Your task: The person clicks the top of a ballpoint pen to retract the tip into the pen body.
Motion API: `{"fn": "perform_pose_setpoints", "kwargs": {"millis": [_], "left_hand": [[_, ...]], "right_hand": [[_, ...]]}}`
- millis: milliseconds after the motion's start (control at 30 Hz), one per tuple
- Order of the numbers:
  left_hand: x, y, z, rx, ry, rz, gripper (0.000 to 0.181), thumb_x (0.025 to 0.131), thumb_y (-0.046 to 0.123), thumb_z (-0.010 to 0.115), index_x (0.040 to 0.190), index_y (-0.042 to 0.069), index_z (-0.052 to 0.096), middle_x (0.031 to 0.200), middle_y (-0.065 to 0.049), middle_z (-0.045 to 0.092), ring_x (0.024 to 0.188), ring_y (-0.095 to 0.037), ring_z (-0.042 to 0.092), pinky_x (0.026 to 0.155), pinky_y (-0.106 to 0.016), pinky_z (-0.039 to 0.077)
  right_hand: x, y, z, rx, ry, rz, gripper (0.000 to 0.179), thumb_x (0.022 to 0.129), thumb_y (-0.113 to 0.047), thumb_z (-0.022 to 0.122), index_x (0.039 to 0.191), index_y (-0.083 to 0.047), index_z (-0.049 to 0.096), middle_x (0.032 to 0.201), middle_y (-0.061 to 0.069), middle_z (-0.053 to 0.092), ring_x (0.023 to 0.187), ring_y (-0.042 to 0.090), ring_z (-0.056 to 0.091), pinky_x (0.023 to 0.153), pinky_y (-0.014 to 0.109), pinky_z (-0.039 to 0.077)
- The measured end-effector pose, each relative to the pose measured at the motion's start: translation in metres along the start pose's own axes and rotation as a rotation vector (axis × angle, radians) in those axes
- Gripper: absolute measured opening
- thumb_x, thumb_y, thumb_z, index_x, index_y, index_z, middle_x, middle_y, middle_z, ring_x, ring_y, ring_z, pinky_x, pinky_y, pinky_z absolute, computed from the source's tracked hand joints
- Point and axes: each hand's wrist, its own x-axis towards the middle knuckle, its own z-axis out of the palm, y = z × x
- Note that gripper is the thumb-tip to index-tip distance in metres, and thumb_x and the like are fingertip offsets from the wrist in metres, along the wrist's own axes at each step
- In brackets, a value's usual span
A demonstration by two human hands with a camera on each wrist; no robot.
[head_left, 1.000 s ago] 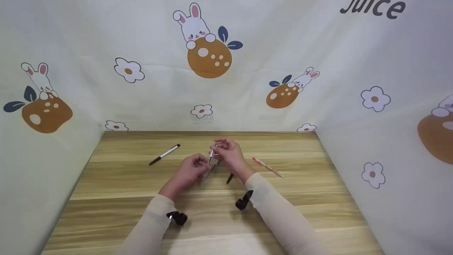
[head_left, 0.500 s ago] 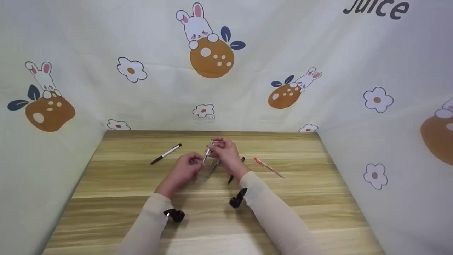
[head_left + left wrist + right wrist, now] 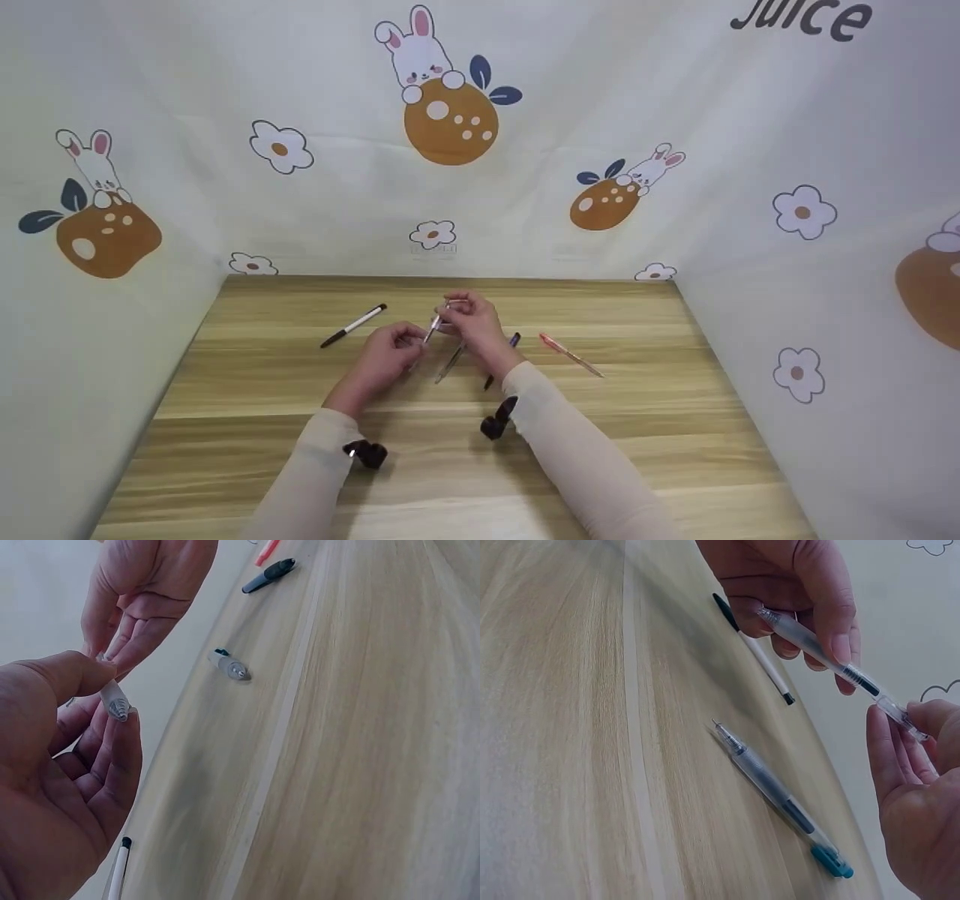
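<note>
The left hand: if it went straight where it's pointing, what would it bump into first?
Probably the right hand, beyond the translucent pen that the left hand grips. They look roughly lined up in the head view, though depth is hard to judge.

The person wears long, pale beige sleeves [image 3: 592, 457]; a small black camera [image 3: 370, 454] juts from each sleeve's inner side, near its wrist end.

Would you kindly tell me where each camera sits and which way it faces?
Head: on the head, facing forward and down at the table; left hand, right hand and both sleeves show.
Left wrist: worn there, facing the held pen; both hands show.
Right wrist: worn there, facing that pen; both hands show.
Both wrist views share the held pen and white pen.
</note>
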Motion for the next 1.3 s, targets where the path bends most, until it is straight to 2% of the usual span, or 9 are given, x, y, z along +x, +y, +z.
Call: {"fn": "perform_pose_setpoints", "kwargs": {"millis": [267,433,533,767,933,1000,1200,1300], "left_hand": [[-0.001,-0.003,-0.006,0.052,0.036,0.014,0.022,0.099,0.001,0.072,0.120,-0.005,0.075,0.096,-0.007,0.070,0.075,-0.015,0.061,0.062,-0.024,0.051],[-0.002,-0.006,-0.015,0.078,0.060,0.008,0.021,0.099,0.001,0.072,0.119,-0.003,0.075,0.097,-0.008,0.070,0.078,-0.016,0.063,0.064,-0.025,0.053],[-0.003,-0.007,-0.021,0.083,0.073,0.005,0.021,0.099,0.001,0.071,0.119,-0.004,0.075,0.098,-0.009,0.070,0.079,-0.017,0.063,0.065,-0.025,0.053],[-0.004,-0.011,-0.034,0.122,0.099,0.006,0.020,0.100,0.001,0.071,0.118,-0.003,0.076,0.099,-0.009,0.069,0.085,-0.017,0.063,0.070,-0.025,0.054],[-0.005,-0.014,-0.043,0.185,0.097,0.007,0.020,0.101,0.004,0.074,0.120,0.000,0.078,0.102,-0.009,0.071,0.091,-0.020,0.064,0.078,-0.029,0.054],[-0.005,-0.016,-0.046,0.225,0.092,0.011,0.021,0.101,0.006,0.074,0.121,0.003,0.080,0.103,-0.008,0.072,0.094,-0.021,0.063,0.082,-0.032,0.053],[-0.005,-0.024,-0.057,0.271,0.095,0.040,0.021,0.101,0.008,0.075,0.121,0.006,0.082,0.103,-0.006,0.073,0.095,-0.021,0.064,0.086,-0.036,0.053],[-0.004,-0.027,-0.063,0.285,0.104,0.063,0.021,0.100,0.005,0.076,0.120,0.005,0.082,0.102,-0.007,0.073,0.094,-0.020,0.064,0.084,-0.034,0.053]], "right_hand": [[-0.001,-0.001,0.000,-0.031,-0.017,0.000,0.033,0.100,0.008,0.074,0.132,0.006,0.065,0.111,0.018,0.076,0.096,0.023,0.077,0.092,0.043,0.066],[-0.004,-0.004,-0.002,-0.129,-0.033,-0.019,0.039,0.100,0.009,0.072,0.138,0.009,0.062,0.123,0.030,0.071,0.104,0.033,0.077,0.096,0.046,0.064],[-0.004,-0.004,-0.003,-0.188,-0.051,-0.027,0.037,0.100,0.008,0.073,0.136,0.006,0.064,0.131,0.036,0.067,0.109,0.035,0.075,0.096,0.044,0.064],[-0.007,-0.003,-0.003,-0.284,-0.109,-0.034,0.035,0.102,0.004,0.073,0.135,0.001,0.064,0.129,0.027,0.068,0.104,0.022,0.072,0.094,0.038,0.064],[-0.010,-0.004,-0.002,-0.309,-0.117,-0.021,0.035,0.103,0.002,0.073,0.136,0.000,0.065,0.129,0.024,0.068,0.114,0.036,0.072,0.094,0.039,0.064],[-0.010,-0.005,-0.001,-0.317,-0.113,-0.016,0.035,0.103,0.000,0.074,0.137,0.001,0.065,0.128,0.023,0.069,0.114,0.037,0.073,0.093,0.038,0.065],[-0.012,-0.005,-0.002,-0.317,-0.121,-0.032,0.036,0.101,0.001,0.076,0.136,0.005,0.064,0.123,0.021,0.070,0.101,0.020,0.073,0.092,0.040,0.065],[-0.014,-0.006,-0.001,-0.315,-0.130,-0.032,0.035,0.101,0.000,0.076,0.134,0.003,0.065,0.124,0.021,0.069,0.102,0.020,0.072,0.094,0.042,0.065]]}}
